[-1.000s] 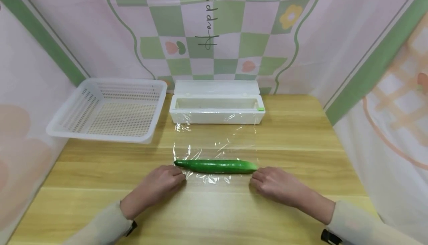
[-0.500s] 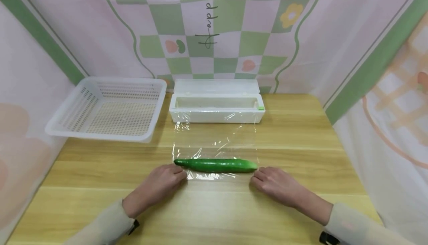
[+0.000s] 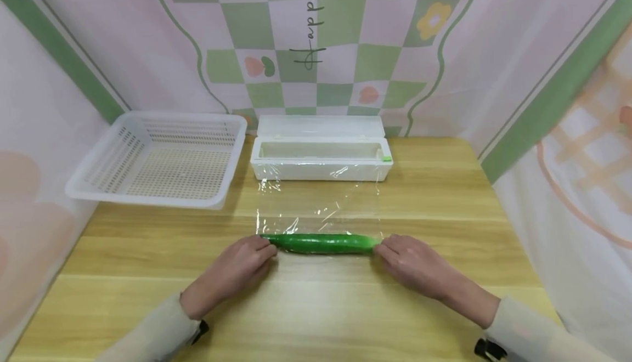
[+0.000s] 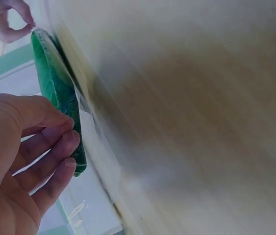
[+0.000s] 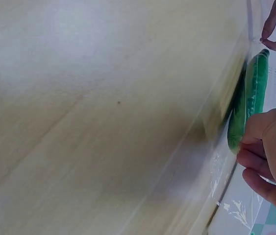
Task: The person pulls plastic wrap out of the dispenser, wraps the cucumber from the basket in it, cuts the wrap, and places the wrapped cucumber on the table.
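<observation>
As both hands [image 3: 242, 263] [image 3: 417, 266] pinch film [image 3: 294, 225], the cucumber [image 3: 323, 243] lies between them.

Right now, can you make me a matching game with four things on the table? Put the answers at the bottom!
Things:
1. cucumber
2. basket
3. box
4. plastic film

Clues:
A. lid standing open
B. shiny and see-through
C. full of little holes, left of the box
D. long and green

Right pairs: 1-D, 2-C, 3-A, 4-B
</observation>
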A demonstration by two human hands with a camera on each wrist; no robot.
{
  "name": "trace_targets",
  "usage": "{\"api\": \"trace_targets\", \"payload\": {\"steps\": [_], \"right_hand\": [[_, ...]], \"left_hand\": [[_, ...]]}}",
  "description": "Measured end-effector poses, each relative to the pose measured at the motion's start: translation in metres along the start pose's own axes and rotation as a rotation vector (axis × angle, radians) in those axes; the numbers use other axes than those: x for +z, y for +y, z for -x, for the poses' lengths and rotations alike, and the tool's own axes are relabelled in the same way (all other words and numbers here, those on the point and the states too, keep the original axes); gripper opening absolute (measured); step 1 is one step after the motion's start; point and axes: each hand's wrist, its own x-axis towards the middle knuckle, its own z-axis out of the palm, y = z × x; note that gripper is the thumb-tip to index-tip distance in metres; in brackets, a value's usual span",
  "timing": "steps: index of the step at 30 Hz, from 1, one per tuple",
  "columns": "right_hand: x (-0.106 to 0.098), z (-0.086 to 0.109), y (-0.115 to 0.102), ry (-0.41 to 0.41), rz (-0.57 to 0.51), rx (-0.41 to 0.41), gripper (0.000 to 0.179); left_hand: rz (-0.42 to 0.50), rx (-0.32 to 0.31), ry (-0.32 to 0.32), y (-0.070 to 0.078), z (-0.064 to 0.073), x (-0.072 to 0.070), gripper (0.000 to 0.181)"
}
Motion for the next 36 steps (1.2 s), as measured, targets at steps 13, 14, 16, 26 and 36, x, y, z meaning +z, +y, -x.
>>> {"api": "trace_targets", "payload": {"steps": [13,14,16,26,36], "right_hand": [[0.003,-0.006,0.010,0.001,-0.075,0.076,0.045],[0.003,-0.007,0.010,0.005,-0.081,0.078,0.045],[0.003,-0.008,0.012,0.008,-0.092,0.086,0.044],[0.004,-0.011,0.018,-0.034,-0.118,0.133,0.042],[0.008,-0.011,0.023,-0.087,-0.155,0.203,0.042]], "left_hand": [[0.014,-0.127,0.013,-0.002,-0.014,0.003,0.040],[0.016,-0.129,0.020,-0.003,-0.016,0.003,0.038],[0.019,-0.134,0.036,-0.004,-0.018,0.002,0.036],[0.010,-0.183,0.046,-0.008,-0.027,0.001,0.032],[0.087,-0.272,0.016,-0.017,-0.034,0.004,0.027]]}}
